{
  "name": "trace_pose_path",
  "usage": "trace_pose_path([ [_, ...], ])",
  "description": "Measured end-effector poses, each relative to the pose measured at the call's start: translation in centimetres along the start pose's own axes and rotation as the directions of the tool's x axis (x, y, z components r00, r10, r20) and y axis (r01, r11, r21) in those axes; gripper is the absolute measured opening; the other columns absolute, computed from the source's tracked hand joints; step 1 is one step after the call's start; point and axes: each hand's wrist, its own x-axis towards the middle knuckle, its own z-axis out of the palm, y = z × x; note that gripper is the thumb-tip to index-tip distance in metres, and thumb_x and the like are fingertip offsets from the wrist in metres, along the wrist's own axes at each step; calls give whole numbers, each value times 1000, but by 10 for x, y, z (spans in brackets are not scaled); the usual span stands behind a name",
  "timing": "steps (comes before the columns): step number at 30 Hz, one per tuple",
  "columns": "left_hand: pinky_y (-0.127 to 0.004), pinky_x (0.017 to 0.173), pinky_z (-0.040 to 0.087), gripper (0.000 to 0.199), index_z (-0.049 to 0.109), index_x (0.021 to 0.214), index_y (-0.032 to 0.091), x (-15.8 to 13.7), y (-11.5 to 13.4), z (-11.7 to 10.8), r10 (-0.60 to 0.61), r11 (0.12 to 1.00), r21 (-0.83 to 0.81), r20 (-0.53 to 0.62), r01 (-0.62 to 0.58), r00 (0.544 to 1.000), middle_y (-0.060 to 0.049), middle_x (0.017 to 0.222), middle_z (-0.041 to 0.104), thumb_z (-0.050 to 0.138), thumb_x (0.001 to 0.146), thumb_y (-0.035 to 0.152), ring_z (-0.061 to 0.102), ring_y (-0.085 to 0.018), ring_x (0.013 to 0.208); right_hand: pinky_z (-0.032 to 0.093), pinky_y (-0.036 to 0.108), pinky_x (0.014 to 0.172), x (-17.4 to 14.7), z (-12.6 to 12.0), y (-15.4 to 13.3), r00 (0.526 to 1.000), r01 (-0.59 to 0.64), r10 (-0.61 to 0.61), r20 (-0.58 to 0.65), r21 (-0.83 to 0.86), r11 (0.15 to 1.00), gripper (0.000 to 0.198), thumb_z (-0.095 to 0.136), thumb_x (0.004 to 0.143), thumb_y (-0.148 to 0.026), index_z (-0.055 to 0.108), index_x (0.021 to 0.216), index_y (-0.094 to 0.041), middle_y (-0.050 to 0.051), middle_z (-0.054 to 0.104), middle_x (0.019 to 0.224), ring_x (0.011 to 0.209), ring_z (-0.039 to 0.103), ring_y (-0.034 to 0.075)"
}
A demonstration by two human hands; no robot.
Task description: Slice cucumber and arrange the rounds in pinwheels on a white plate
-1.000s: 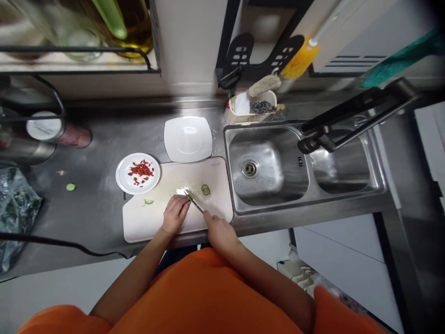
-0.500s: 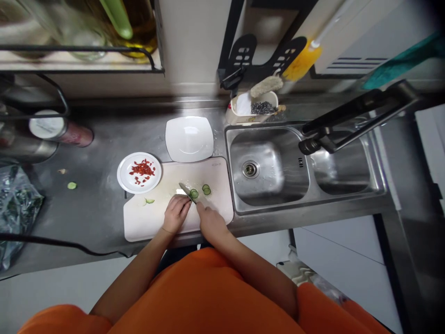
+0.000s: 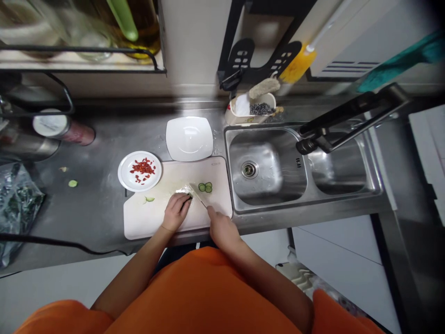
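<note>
My right hand (image 3: 223,227) grips a kitchen knife (image 3: 199,195) by its handle, the blade slanting up and left over the white cutting board (image 3: 149,222). Just left of the blade, my left hand (image 3: 177,211) is closed over a cucumber piece, mostly hidden under the fingers; its dark green end shows by the fingertips. Several round cucumber slices (image 3: 205,187) lie together to the right of the blade. Pale green cucumber trimmings (image 3: 149,199) rest on the board's left part. A white plate (image 3: 121,180) with red goji-like berries (image 3: 143,168) overlaps the board's upper left corner.
Behind the board is a white square plate (image 3: 189,134). A steel double sink (image 3: 267,167) with a black faucet (image 3: 333,125) is on the right. At left are a green end piece (image 3: 73,183), a pink canister (image 3: 80,132) and a plastic bag (image 3: 21,204). A dark cable (image 3: 62,242) crosses the counter's front.
The knife and my right hand have shifted right, pushing the cut slices up against the others in one group. My left hand stays nearly where it was.
</note>
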Motion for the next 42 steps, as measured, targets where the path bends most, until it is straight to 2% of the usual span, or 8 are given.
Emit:
trace_pose_path([
  [5,-36,89,50,15,61,99,19,2,1,-1,-5,1000,12,15,5,1000,-7,95,65,54,87,22,60,-17,95,39,26,64,-9,2,-2,998,40,-40,47,-10,999,42,35,81,-6,41,120,-21,8,62,92,83,62,20],
  [11,-36,88,50,13,62,96,18,2,1,-2,5,1000,22,4,-5,1000,-7,93,65,54,86,22,60,-18,94,39,25,62,-18,-2,-3,996,27,-26,91,-14,1000,45,35,80,-4,40,121,-20,9,62,92,82,63,21],
  [35,-38,89,50,12,62,94,19,2,2,-2,-19,1000,-2,-7,19,1000,-7,93,65,53,86,21,60,-18,94,42,26,63,-12,-1,-3,994,70,-68,81,-28,997,45,37,77,-4,42,119,-19,9,64,91,82,63,22],
  [42,-38,88,50,12,62,94,19,1,0,0,-17,1000,3,-14,17,1000,-7,93,65,54,86,21,61,-18,93,43,25,63,-5,2,-5,995,84,-82,55,-39,996,43,33,82,-5,42,121,-19,9,64,88,81,64,21],
])
